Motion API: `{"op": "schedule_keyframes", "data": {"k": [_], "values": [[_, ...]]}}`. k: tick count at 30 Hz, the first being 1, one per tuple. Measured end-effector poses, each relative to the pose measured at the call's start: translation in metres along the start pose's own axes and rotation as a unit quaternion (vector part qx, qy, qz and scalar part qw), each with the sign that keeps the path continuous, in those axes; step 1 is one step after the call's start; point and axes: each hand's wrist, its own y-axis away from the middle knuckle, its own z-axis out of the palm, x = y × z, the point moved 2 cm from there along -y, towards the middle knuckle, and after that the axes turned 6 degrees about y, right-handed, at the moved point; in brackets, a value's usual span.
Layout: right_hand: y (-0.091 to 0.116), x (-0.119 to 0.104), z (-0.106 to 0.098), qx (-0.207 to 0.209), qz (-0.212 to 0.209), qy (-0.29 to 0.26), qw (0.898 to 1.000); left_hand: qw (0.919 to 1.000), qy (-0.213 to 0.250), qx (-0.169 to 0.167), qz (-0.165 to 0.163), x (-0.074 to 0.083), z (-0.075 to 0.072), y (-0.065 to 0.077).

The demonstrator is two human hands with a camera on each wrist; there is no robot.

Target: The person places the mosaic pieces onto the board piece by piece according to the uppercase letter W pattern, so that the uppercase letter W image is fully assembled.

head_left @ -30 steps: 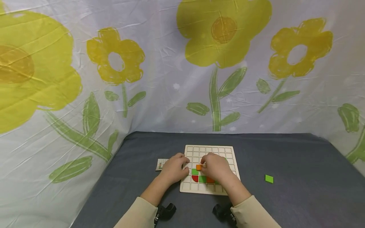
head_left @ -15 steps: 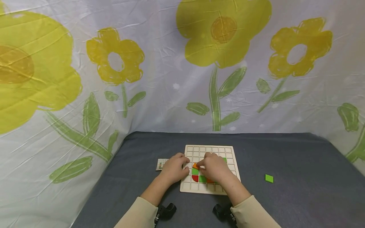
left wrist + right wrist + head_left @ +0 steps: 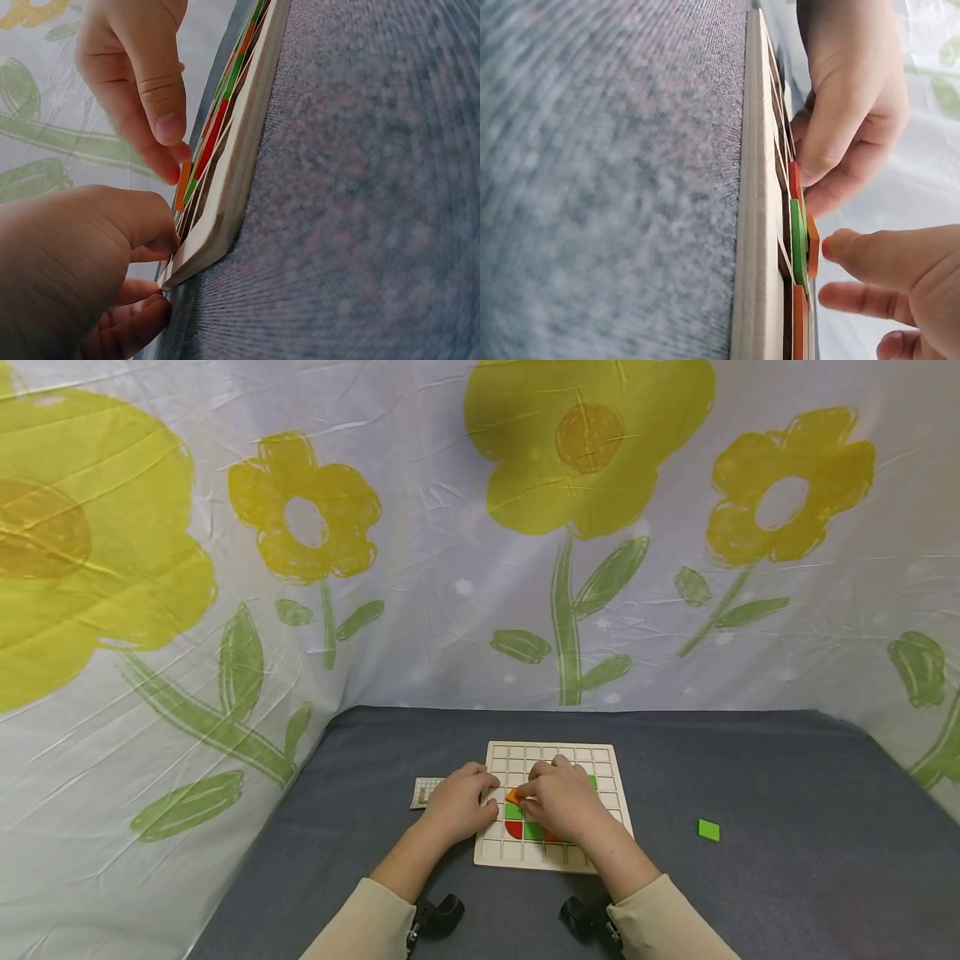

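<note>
A pale wooden grid board (image 3: 504, 857) lies on the dark cloth. The right hand (image 3: 564, 797) is over its middle, fingertips at an orange tile (image 3: 513, 796). This tile sits slightly tilted on the board above a green tile (image 3: 513, 812), as the right wrist view also shows at the orange tile's edge (image 3: 812, 246). A red rounded tile (image 3: 513, 830) and a green tile (image 3: 533, 832) lie in the row nearer the person. The left hand (image 3: 459, 799) grips the board's left edge, its fingers bent against the rim. The right hand hides part of the grid.
One loose green tile (image 3: 708, 830) lies on the cloth (image 3: 780, 877) right of the board. A small printed grid card (image 3: 424, 791) lies left of it, partly under the left hand. A flowered white curtain (image 3: 435, 635) rises behind and to the left.
The right hand has brought the orange tile slightly left, and the tile has turned at an angle over the grid. Left hand and board have stayed put.
</note>
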Motion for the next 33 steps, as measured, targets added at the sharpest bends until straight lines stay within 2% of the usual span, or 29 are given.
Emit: {"op": "schedule_keyframes", "data": {"k": [3, 9, 17, 25, 33], "values": [[0.000, -0.002, -0.001, 0.000, -0.011, -0.006, 1.000, 1.0000, 0.002, 0.001, 0.000, 0.001, -0.001, 0.000], [0.002, -0.005, -0.002, -0.026, -0.020, -0.002, 0.999, 1.0000, 0.003, -0.004, -0.001, 0.002, -0.002, 0.000], [0.002, -0.005, -0.003, -0.012, -0.022, -0.003, 1.000, 1.0000, -0.003, -0.006, -0.006, 0.002, -0.001, 0.000], [0.002, -0.010, -0.002, -0.031, -0.032, 0.013, 0.999, 1.0000, -0.003, -0.003, -0.005, 0.002, -0.001, 0.000], [0.002, -0.011, -0.003, -0.027, -0.032, 0.011, 0.999, 1.0000, 0.001, -0.002, -0.003, 0.002, -0.002, 0.001]]}}
